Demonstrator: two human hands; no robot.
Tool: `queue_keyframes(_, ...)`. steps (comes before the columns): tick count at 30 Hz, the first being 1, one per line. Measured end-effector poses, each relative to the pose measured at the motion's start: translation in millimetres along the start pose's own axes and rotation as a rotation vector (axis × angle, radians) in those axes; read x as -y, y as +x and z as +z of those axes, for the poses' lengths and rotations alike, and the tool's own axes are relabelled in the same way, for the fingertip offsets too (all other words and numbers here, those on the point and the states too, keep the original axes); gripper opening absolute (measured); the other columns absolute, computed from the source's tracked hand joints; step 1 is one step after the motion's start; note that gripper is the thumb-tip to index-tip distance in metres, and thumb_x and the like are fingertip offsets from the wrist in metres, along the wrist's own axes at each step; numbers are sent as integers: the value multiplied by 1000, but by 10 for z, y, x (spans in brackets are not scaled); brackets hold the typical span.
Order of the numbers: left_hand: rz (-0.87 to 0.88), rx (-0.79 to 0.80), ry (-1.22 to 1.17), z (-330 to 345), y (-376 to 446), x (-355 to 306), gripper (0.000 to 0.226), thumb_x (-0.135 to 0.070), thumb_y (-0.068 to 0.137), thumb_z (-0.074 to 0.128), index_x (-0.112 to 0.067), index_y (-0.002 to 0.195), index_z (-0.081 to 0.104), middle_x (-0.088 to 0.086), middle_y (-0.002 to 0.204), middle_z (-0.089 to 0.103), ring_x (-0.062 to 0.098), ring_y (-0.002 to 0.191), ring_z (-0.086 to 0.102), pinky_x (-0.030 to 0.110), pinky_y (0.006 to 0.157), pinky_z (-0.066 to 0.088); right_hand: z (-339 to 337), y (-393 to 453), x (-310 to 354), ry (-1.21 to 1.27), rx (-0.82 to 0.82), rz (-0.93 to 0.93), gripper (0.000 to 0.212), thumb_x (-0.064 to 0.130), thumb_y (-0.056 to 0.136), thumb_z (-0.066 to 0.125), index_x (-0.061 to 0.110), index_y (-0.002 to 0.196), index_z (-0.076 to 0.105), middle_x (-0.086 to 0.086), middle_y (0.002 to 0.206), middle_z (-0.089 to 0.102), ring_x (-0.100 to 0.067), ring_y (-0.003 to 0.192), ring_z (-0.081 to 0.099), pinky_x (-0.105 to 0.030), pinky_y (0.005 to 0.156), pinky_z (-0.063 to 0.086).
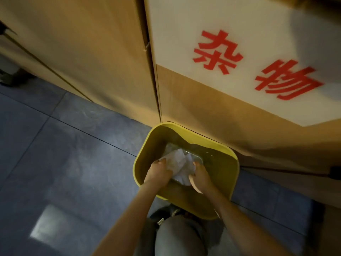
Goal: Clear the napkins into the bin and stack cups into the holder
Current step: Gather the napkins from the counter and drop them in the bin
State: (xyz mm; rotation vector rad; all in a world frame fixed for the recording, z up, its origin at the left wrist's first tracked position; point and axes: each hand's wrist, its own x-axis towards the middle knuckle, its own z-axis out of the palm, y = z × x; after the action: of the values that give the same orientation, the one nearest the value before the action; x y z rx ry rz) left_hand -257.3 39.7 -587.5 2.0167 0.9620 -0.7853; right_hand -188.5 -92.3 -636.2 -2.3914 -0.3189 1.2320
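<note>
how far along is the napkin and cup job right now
Done: nothing can be confirmed from this view. In hand: the left hand and right hand together hold a crumpled white paper napkin wad inside the open yellow plastic bin on the grey tiled floor, not yet let go. Left: releasing the napkins, then stacking cups; no cups or holder show here, so that step cannot be judged.

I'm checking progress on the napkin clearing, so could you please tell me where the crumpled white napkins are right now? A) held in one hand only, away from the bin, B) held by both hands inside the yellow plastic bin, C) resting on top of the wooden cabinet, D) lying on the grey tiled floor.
B: the left hand and right hand both press the crumpled white napkins within the yellow plastic bin.
</note>
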Motion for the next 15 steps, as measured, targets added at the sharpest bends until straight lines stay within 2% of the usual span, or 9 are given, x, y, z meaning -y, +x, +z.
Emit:
queue_keyframes(3, -16, 4, -94, -89, -169, -32, 34, -20, 88, 46, -9, 120, 50, 21, 119, 57, 33, 101, 57, 39, 85, 48, -222, -204, 178, 115, -50, -31, 40, 0, 87, 48, 0, 127, 45, -21, 134, 47, -33, 122, 47, -40, 99, 42)
queue_keyframes(8, 30, -14, -102, -519, -802, -327, 33, -31, 93, 39, -7, 115, 49, 23, 107, 62, 37, 97, 59, 39, 80, 48, -809, -862, 709, 14, -35, -155, 30, 10, 93, 42, 4, 121, 52, -19, 125, 59, -30, 116, 53, -33, 96, 41)
queue_keyframes(12, 166, -31, -73, -1054, -1494, -735, 31, -27, 95, 38, -2, 94, 56, 25, 100, 64, 35, 96, 58, 39, 79, 45, -1376, -1517, 1222, -108, -47, -246, 28, 19, 95, 40, -1, 99, 58, -26, 96, 66, -37, 94, 61, -42, 76, 46)
queue_keyframes(15, 234, -90, -57, -1508, -1976, -1115, 28, -26, 95, 38, -8, 80, 53, 14, 74, 59, 30, 83, 56, 35, 73, 41, -1823, -2011, 1604, -161, -109, -315, 28, 22, 94, 42, 0, 94, 59, -23, 91, 66, -35, 88, 61, -38, 67, 44)
